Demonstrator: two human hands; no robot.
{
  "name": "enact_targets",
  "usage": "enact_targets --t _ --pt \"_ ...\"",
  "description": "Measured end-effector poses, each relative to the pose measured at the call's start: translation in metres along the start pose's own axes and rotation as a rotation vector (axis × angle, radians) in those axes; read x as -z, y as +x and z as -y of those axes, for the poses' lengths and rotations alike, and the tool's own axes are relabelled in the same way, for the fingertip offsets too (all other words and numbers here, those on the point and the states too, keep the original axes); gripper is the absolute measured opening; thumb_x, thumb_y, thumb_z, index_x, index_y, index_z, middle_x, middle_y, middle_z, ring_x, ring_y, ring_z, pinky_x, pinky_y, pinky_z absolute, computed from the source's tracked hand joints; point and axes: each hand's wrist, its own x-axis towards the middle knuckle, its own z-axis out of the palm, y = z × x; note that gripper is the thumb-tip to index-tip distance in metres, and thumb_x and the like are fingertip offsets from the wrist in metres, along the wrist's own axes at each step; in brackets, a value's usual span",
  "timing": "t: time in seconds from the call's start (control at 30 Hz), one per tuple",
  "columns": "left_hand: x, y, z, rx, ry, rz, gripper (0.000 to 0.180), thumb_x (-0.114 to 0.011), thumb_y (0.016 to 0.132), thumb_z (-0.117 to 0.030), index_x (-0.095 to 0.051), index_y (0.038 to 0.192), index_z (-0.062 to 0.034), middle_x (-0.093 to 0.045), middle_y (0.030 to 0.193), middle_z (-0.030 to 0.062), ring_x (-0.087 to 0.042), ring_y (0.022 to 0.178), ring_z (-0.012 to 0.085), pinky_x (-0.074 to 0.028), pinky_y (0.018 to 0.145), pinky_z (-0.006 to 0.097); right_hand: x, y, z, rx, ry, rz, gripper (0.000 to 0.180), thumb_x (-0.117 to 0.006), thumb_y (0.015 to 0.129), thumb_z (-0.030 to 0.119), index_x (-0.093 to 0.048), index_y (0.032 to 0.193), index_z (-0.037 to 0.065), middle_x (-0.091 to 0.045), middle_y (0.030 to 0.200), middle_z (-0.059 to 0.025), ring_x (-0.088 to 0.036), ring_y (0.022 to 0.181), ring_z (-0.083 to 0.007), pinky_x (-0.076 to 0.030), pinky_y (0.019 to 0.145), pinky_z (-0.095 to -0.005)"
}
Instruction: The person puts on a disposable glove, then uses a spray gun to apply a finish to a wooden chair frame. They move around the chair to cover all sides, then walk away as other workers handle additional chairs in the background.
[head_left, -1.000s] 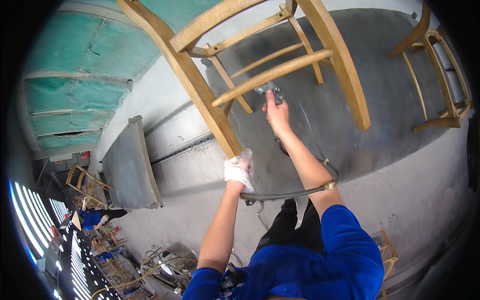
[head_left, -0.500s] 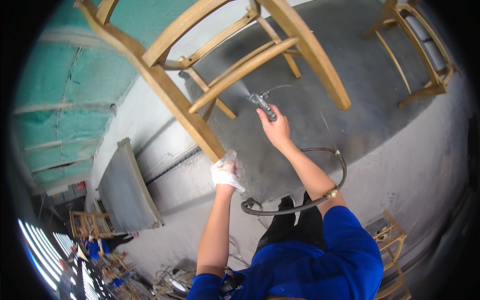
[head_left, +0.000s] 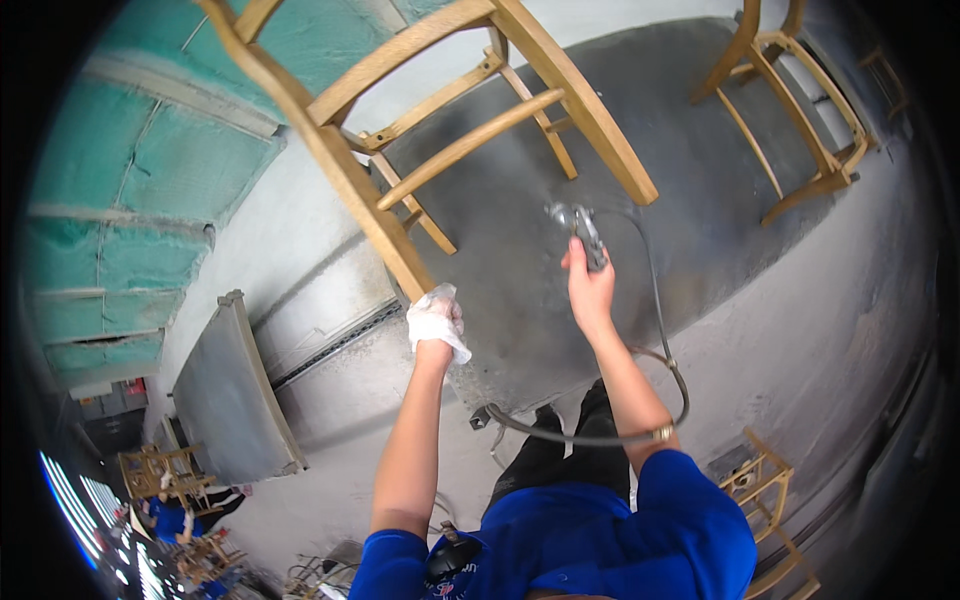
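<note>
A bare wooden chair (head_left: 440,120) hangs tilted in front of me, its legs pointing toward me. My left hand (head_left: 435,318), wrapped in a white cloth or glove, grips the end of one chair leg and holds the chair up. My right hand (head_left: 590,285) is closed around a grey metal spray gun (head_left: 580,228), whose nozzle points up toward the chair's rungs. A dark hose (head_left: 640,400) loops from the gun down past my right forearm to my waist.
A second wooden chair (head_left: 790,120) stands on the dark grey floor at the upper right. A grey panel (head_left: 230,395) leans at the left, under green padded wall sheets (head_left: 140,170). More wooden frames (head_left: 765,485) sit by my right side and at the lower left.
The chair has swung toward the upper left of the view. My right hand with the spray gun has dropped lower and to the right, away from the rungs.
</note>
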Motion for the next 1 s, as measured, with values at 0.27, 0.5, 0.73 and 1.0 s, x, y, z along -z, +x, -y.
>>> enact_targets --t 0.27,0.5,0.73,1.0 --pt "0.008 0.01 0.009 -0.066 -0.067 0.164 0.015 -0.064 0.088 -0.019 -0.055 0.076 -0.0135 -0.049 0.06 0.0009 -0.041 0.044 0.0121 -0.03 0.04 0.028 0.023 -0.101 0.104 0.262 -0.021 0.286 0.031 -0.073 0.095 0.026 -0.067 0.115 0.003 -0.067 0.078 0.0009 -0.056 0.071 -0.0048 -0.046 0.066 -0.0229" --pt "0.008 0.019 0.019 -0.079 -0.079 0.175 0.014 -0.064 0.09 -0.022 -0.058 0.081 -0.0131 -0.052 0.06 -0.0001 -0.047 0.046 0.0117 -0.035 0.041 0.029 0.045 -0.055 0.146 0.362 0.015 -0.004 0.033 -0.07 0.097 0.029 -0.065 0.114 0.002 -0.062 0.075 0.0031 -0.053 0.07 -0.0042 -0.045 0.065 -0.0226" --pt "0.009 0.018 0.023 -0.08 -0.056 0.179 0.015 -0.063 0.092 -0.018 -0.054 0.082 -0.0132 -0.052 0.059 -0.0005 -0.048 0.045 0.0124 -0.036 0.041 0.03 0.005 -0.009 0.188 0.461 0.041 0.012 0.029 -0.069 0.098 0.03 -0.065 0.107 0.003 -0.06 0.075 0.0034 -0.052 0.068 -0.004 -0.045 0.064 -0.0226" --pt "0.011 0.01 0.036 -0.131 -0.065 0.197 0.012 -0.064 0.093 -0.016 -0.054 0.089 -0.0102 -0.054 0.064 -0.0018 -0.051 0.051 0.0113 -0.041 0.046 0.03 -0.072 -0.035 0.208 0.477 -0.076 0.247 0.038 -0.071 0.095 0.038 -0.066 0.114 0.005 -0.063 0.068 -0.0055 -0.056 0.061 -0.0115 -0.047 0.06 -0.0307"
